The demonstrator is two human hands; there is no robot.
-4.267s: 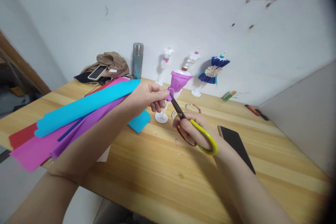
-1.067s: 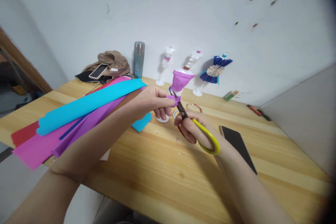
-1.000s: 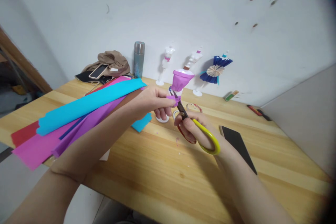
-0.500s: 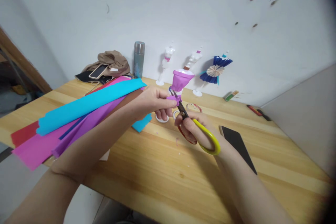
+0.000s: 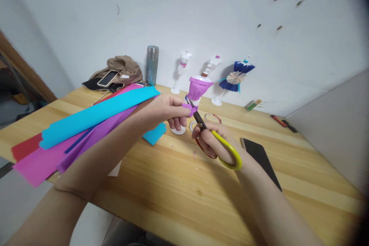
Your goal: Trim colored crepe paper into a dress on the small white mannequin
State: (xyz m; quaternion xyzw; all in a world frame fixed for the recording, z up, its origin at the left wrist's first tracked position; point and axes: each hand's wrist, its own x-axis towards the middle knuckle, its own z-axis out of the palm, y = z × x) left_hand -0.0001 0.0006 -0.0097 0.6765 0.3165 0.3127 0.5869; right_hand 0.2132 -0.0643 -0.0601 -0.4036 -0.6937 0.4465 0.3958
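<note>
Bench [image 5: 173, 192] w/ coloured paper strips [image 5: 95, 117] piled at L, partly behind L forearm [image 5: 106, 153]. I count 4 mini dress forms [image 5: 198, 89], front one in purple, its stand part-hidden by L hand [image 5: 175, 112]. 1 dark slab [image 5: 261, 161] at R, 1 flask [image 5: 152, 67] at back. R hand [image 5: 212, 135], grip wrapped thru 1 pr scissors [image 5: 201, 124], blades parted; L hand, thumb on top, grip pinching 1 purple scrap [image 5: 191, 112] right by blades

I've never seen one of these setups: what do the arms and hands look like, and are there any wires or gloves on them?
These are a person's own, with no machine parts. The left hand and right hand show no gloves or rings. The left arm and right arm look bare: no sleeves, watch, bracelet or cables visible.
</note>
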